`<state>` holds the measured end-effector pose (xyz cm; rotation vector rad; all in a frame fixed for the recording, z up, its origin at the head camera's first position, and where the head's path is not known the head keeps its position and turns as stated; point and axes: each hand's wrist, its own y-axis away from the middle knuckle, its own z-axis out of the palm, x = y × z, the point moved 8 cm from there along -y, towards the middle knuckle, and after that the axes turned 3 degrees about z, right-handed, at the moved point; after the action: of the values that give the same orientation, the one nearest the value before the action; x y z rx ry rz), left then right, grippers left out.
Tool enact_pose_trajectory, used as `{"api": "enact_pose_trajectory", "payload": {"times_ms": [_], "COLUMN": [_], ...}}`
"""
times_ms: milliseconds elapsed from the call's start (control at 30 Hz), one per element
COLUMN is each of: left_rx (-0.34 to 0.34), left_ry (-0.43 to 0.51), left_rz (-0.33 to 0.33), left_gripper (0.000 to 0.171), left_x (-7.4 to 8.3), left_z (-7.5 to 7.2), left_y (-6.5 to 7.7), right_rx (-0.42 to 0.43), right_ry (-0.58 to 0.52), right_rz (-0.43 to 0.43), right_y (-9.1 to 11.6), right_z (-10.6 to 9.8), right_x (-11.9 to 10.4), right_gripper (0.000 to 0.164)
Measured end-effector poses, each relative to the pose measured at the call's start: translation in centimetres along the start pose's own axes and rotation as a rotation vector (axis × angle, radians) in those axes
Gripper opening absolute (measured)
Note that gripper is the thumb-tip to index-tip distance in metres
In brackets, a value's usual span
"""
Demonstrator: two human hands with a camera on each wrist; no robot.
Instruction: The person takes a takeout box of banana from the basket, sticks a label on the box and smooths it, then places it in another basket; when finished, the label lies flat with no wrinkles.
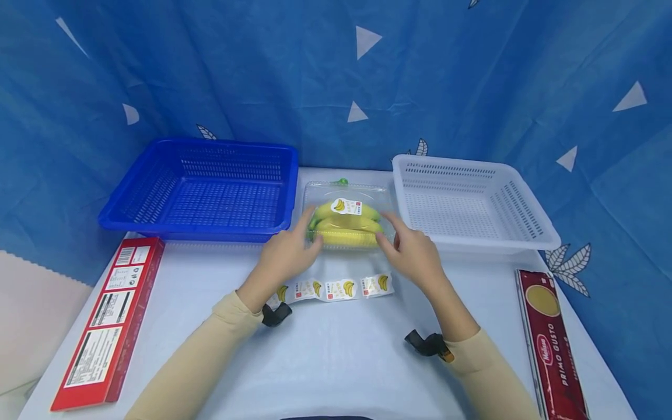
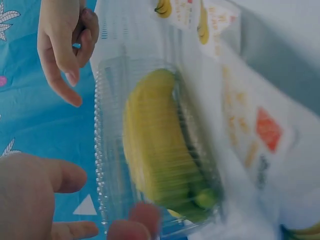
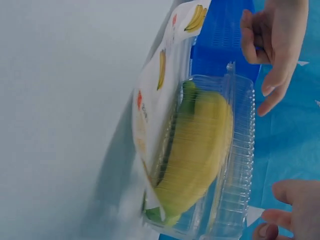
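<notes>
A clear plastic clamshell box [image 1: 370, 189] with a bunch of yellow bananas [image 1: 347, 224] inside stands at the middle back of the table. On its lid is a white banana sticker [image 1: 346, 206]. My left hand [image 1: 287, 251] is at the box's left side and my right hand [image 1: 413, 254] at its right, thumbs and fingers spread and loosely bent. Both wrist views show the fingers close to the bananas' box [image 2: 112, 150], gripping nothing; whether a fingertip touches it I cannot tell. A strip of banana stickers [image 1: 341, 290] lies in front, partly hidden by my left wrist.
A blue basket [image 1: 196, 229] stands left of the box, a white basket [image 1: 483, 239] to its right. A red carton [image 1: 107, 321] lies at the left table edge, a dark red Melissa pack [image 1: 553, 344] at the right. Blue patterned cloth [image 1: 336, 76] hangs behind.
</notes>
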<state>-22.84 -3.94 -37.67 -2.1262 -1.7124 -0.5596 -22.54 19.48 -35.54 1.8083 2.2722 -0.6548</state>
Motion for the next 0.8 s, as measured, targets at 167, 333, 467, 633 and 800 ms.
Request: {"api": "enact_pose_trajectory", "payload": {"times_ms": [167, 333, 467, 633, 800], "left_rx": [-0.065, -0.049, -0.034, -0.012, 0.024], "left_ry": [0.056, 0.085, 0.113, 0.128, 0.137], "left_rz": [-0.038, -0.058, -0.079, -0.094, -0.070], "left_gripper": [0.068, 0.065, 0.064, 0.062, 0.060], "left_x": [-1.1, -1.9, -2.2, -2.6, -2.6], "left_z": [1.4, 2.4, 3.0, 3.3, 3.3], "left_y": [0.4, 0.2, -0.2, -0.6, -0.8], "right_rx": [-0.016, -0.039, -0.050, -0.050, -0.049], "right_ry": [0.008, 0.001, -0.012, -0.015, -0.002], "right_rz": [0.045, 0.082, 0.103, 0.114, 0.113], "right_y": [0.7, 0.7, 0.7, 0.5, 0.5], "right_z": [0.4, 1.2, 1.7, 2.0, 2.1], "right_x": [0.9, 1.5, 1.8, 1.9, 1.9], "right_gripper": [0.055, 0.059, 0.060, 0.059, 0.059]}}
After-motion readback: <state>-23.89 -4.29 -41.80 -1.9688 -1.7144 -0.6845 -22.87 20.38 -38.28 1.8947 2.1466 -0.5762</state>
